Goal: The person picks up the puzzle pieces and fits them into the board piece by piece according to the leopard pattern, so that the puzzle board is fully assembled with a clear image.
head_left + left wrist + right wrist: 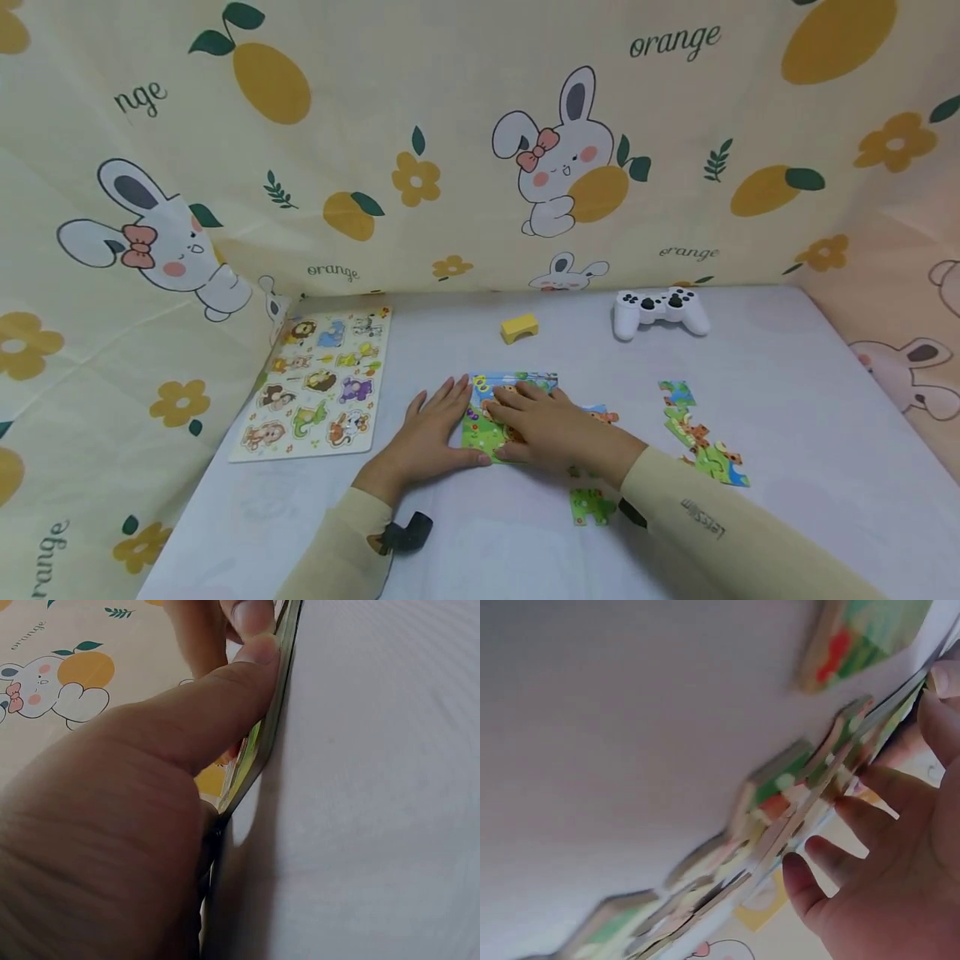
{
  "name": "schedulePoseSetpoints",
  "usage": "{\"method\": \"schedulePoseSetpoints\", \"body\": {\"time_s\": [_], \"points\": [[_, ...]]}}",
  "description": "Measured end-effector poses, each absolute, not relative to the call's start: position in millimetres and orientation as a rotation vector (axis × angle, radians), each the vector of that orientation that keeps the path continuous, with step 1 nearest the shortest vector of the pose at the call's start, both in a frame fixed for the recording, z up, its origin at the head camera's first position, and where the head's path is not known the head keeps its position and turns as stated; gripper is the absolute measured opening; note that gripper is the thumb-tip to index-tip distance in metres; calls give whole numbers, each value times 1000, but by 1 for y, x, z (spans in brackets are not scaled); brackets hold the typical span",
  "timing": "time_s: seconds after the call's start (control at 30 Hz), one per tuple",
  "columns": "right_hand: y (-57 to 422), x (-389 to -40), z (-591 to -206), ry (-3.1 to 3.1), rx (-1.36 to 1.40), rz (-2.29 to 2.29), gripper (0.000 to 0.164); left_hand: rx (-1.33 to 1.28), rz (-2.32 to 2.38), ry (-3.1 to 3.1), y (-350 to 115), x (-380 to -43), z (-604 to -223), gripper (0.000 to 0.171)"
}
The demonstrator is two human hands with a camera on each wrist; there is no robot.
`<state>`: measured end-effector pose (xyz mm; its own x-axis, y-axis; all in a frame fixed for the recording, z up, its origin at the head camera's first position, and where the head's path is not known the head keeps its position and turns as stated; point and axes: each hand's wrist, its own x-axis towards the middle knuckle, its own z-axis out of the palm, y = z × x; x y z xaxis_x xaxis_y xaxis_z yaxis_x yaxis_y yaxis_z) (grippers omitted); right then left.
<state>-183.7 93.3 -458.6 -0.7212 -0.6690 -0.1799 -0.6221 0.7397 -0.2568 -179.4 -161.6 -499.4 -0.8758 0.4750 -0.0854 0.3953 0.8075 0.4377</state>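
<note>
A colourful picture puzzle [478,435] lies flat at the middle of the table. My left hand [429,437] rests along its left side, fingers extended; in the left wrist view the thumb [225,701] touches the puzzle's edge. Laid across the top is my right hand [547,427], its fingers spread over the picture and hiding much of it. The right wrist view has these fingers [862,817] extended along the surface. Loose puzzle pieces [591,506] lie beside and partly under the right forearm.
More jigsaw pieces [705,446] form a slanting row to the right. A white game controller [660,312] sits at the back right, a yellow arch block [519,328] at the back middle. An animal peg board [315,383] lies left. Printed cloth [465,100] walls the table.
</note>
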Motion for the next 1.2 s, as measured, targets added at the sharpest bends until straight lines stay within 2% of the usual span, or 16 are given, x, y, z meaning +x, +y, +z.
{"method": "schedulePoseSetpoints", "body": {"time_s": [0.47,0.77,0.9,1.1,1.2], "points": [[84,-197,-460,2673,-965,-246,82,699,621,2793,-160,-180,-500,121],[109,-196,-446,2595,-875,-787,72,680,622,2809,-160,-178,-501,120],[127,-191,-432,2516,-838,-1063,70,677,635,2819,-161,-178,-501,121],[161,-182,-419,2352,-865,-1477,56,674,641,2831,-162,-179,-503,121],[179,-178,-418,2303,-856,-1606,57,674,635,2831,-162,-179,-504,121]]}}
